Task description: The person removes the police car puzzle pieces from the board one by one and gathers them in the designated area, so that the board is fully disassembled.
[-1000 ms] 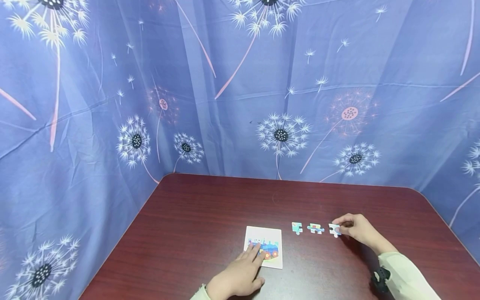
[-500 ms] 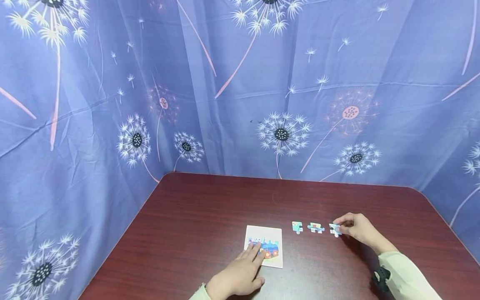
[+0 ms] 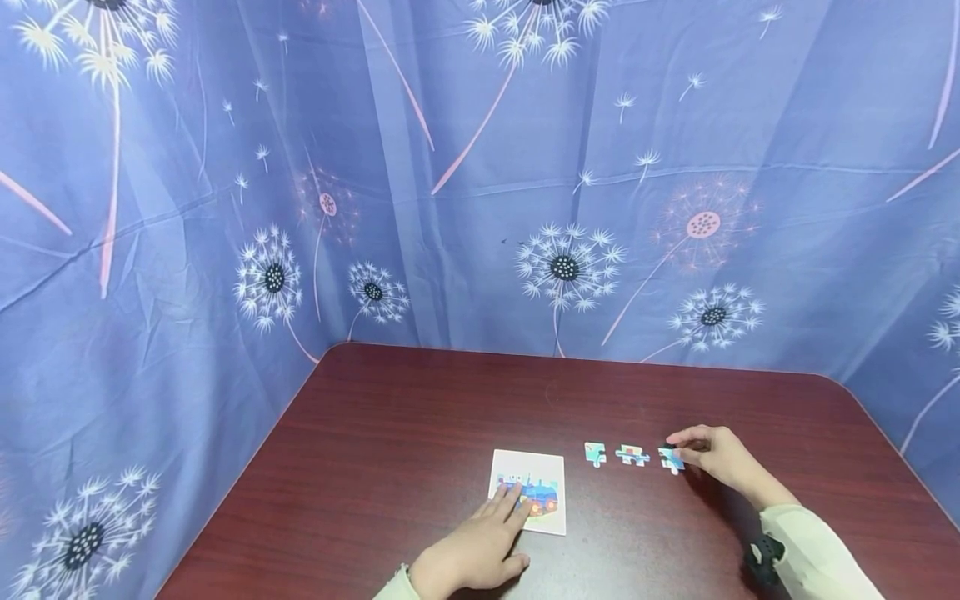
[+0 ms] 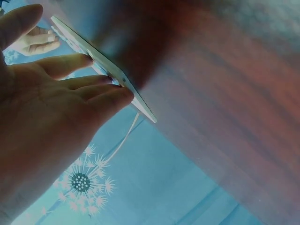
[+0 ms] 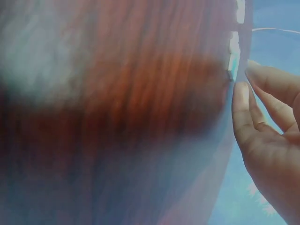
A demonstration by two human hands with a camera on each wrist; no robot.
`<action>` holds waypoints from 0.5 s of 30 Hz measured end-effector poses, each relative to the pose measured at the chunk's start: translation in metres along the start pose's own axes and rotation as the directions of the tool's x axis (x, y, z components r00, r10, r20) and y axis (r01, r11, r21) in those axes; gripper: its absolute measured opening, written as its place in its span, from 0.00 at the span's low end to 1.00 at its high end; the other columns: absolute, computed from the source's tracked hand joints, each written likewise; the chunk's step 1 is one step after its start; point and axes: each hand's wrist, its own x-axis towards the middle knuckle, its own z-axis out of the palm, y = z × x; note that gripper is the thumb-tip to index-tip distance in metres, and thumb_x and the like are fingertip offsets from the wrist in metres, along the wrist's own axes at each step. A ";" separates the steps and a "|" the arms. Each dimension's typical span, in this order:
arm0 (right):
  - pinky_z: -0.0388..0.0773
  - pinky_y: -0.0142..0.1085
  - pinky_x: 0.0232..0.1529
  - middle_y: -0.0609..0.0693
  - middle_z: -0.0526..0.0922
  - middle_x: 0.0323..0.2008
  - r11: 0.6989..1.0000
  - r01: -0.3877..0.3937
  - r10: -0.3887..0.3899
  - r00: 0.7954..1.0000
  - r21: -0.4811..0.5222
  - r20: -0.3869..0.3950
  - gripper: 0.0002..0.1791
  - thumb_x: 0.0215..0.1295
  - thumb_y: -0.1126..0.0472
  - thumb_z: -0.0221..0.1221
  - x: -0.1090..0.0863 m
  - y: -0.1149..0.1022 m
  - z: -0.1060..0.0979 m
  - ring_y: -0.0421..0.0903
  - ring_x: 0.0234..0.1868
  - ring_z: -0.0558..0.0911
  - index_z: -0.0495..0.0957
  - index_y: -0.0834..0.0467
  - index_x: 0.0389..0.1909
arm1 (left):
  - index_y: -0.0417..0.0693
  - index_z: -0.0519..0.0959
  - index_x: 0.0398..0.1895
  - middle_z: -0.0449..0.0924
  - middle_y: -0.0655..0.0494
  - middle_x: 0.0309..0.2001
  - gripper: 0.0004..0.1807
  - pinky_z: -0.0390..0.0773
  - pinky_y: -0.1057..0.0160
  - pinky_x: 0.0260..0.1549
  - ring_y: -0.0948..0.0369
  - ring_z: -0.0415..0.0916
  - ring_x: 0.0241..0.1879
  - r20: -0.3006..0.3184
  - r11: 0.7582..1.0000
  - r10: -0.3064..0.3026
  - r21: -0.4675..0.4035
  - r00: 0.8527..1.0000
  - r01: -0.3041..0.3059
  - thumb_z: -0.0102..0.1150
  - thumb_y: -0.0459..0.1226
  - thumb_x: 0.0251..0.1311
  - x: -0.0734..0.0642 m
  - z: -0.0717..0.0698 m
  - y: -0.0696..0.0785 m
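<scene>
My left hand (image 3: 480, 546) lies with outstretched fingers on a square white card (image 3: 551, 496) printed with a blue tractor-like vehicle. In the left wrist view, its fingertips touch the face of that card (image 4: 101, 68). Over to the right, my right hand (image 3: 716, 457) has its thumb and forefinger at the rightmost jigsaw puzzle piece (image 3: 670, 461), pinching its far right corner. The right wrist view shows this puzzle piece (image 5: 232, 65) edge-on beside the fingertips; the exact contact is hard to see there. Part of the card's picture is covered by my left fingers.
Two more puzzle pieces, a left one (image 3: 595, 454) and a middle one (image 3: 632, 455), lie in a row between the card and my right hand. The dark red wooden table (image 3: 405, 433) meets a blue dandelion-print curtain (image 3: 465, 275) at its back and left edges.
The rightmost puzzle piece changes from pale glare to blue, as if its tilt shifts slightly, and a dark gap shows under the right forefinger. My left hand stays on the card.
</scene>
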 end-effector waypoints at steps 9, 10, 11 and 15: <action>0.71 0.31 0.22 0.56 0.84 0.36 0.996 0.092 -0.093 0.995 -0.014 -0.042 0.11 0.62 0.68 0.62 0.005 -0.015 0.004 0.39 0.23 0.73 0.81 0.67 0.45 | 0.45 0.59 0.73 0.49 0.43 0.75 0.37 0.58 0.50 0.67 0.47 0.47 0.73 0.018 1.000 -0.029 -0.012 0.999 0.029 0.52 0.52 0.65 0.000 0.002 0.000; 0.71 0.31 0.22 0.57 0.83 0.36 0.995 0.100 -0.100 0.994 -0.008 -0.041 0.12 0.62 0.67 0.62 0.006 -0.017 0.004 0.39 0.24 0.73 0.81 0.67 0.45 | 0.45 0.59 0.73 0.49 0.44 0.75 0.37 0.58 0.49 0.67 0.47 0.46 0.73 0.018 0.999 -0.032 -0.011 0.999 0.032 0.52 0.52 0.65 0.000 0.002 0.001; 0.71 0.31 0.22 0.57 0.83 0.37 0.994 0.107 -0.107 0.994 0.000 -0.038 0.12 0.62 0.67 0.62 0.008 -0.020 0.005 0.39 0.24 0.73 0.81 0.67 0.45 | 0.45 0.59 0.73 0.48 0.44 0.75 0.37 0.57 0.49 0.67 0.47 0.46 0.73 0.018 0.999 -0.036 -0.009 0.999 0.036 0.52 0.52 0.65 0.000 0.002 0.001; 0.75 0.33 0.25 0.61 0.83 0.41 0.991 0.128 -0.127 0.992 0.030 -0.023 0.12 0.63 0.67 0.61 0.015 -0.031 0.011 0.41 0.29 0.78 0.81 0.68 0.45 | 0.45 0.59 0.73 0.49 0.44 0.75 0.37 0.58 0.49 0.67 0.47 0.47 0.73 0.016 1.000 -0.023 0.000 1.000 0.023 0.52 0.52 0.65 -0.001 0.001 0.002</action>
